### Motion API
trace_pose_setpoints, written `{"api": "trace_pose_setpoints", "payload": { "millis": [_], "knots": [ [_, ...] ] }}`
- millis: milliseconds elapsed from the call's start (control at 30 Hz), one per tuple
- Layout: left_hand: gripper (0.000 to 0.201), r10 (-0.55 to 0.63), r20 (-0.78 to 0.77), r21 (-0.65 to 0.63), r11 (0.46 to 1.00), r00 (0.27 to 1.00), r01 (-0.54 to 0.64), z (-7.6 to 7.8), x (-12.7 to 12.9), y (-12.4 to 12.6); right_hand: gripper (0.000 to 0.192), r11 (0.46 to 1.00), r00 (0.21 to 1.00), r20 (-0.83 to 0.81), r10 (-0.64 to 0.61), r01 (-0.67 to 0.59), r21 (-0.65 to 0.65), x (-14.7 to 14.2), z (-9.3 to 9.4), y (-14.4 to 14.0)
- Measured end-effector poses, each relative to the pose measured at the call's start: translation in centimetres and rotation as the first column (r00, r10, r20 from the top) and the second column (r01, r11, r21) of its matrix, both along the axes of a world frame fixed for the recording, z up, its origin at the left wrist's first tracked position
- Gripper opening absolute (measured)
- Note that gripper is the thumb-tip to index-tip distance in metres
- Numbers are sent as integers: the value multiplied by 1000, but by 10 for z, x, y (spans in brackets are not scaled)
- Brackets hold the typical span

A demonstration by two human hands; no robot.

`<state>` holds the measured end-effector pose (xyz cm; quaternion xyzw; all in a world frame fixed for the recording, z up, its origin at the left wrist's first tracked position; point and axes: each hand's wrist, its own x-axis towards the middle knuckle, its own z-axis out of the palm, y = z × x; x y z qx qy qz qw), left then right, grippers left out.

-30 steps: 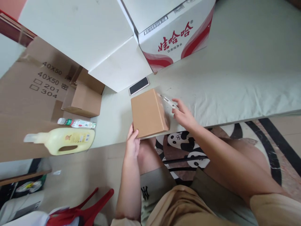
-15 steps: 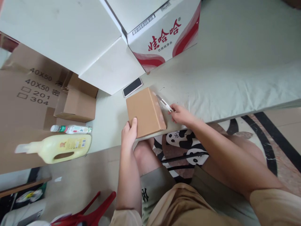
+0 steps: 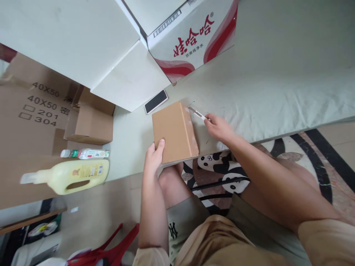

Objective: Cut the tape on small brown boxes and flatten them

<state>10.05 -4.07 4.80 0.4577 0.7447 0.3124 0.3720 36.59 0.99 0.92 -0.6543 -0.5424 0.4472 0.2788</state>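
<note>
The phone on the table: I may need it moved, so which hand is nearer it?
Left, narrowly. The left hand grips the brown box below the phone; the right hand holds the cutter beyond the box.

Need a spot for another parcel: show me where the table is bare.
Bare: the table right of the knife and right hand. Crowded: left, around the small box, phone, open carton and bottles.
</note>
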Motion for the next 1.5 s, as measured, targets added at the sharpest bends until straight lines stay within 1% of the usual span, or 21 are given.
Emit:
{"api": "trace_pose_setpoints", "payload": {
  "millis": [133, 233, 333, 467, 567, 667, 833, 1000, 1200, 1500],
  "knots": [
    [64, 22, 9, 27, 999, 1000, -22, 0, 4, 0, 21, 999, 1000, -3, 15, -15, -31, 8, 12, -1],
    [62, 37, 30, 45, 998, 999, -39, -1, 5, -1, 24, 996, 999, 11, 49, -48, -77, 13, 16, -1],
    [60, 35, 66, 37, 999, 997, -37, -1, 4, -1, 27, 991, 994, 47, 95, -90, -99, 14, 16, 0],
    [56, 46, 76, 23, 999, 996, -48, -1, 4, 0, 35, 987, 976, 157, 153, -145, -61, 12, 11, 2],
    [52, 50, 116, 37, 998, 992, -54, -2, 6, 0, 42, 983, 951, 252, 181, -179, -31, 11, 9, 2],
    [49, 65, 154, 50, 996, 986, -74, -2, 8, 0, 42, 972, 930, 288, 228, -232, -20, 10, 7, 3],
    [42, 85, 164, 51, 994, 983, -94, 0, 12, 2, 39, 965, 924, 289, 252, -262, -2, 10, 6, 3],
    [37, 105, 153, 41, 993, 983, -113, 2, 14, 2, 38, 966, 920, 299, 254, -258, -29, 9, 8, -3],
    [41, 94, 143, 49, 994, 985, -102, 0, 12, 1, 37, 961, 920, 277, 275, -274, -46, 7, 15, -15],
    [47, 98, 143, 42, 994, 985, -105, -1, 9, 2, 36, 945, 905, 272, 326, -324, -54, 17, 20, -13]
  ]
}}
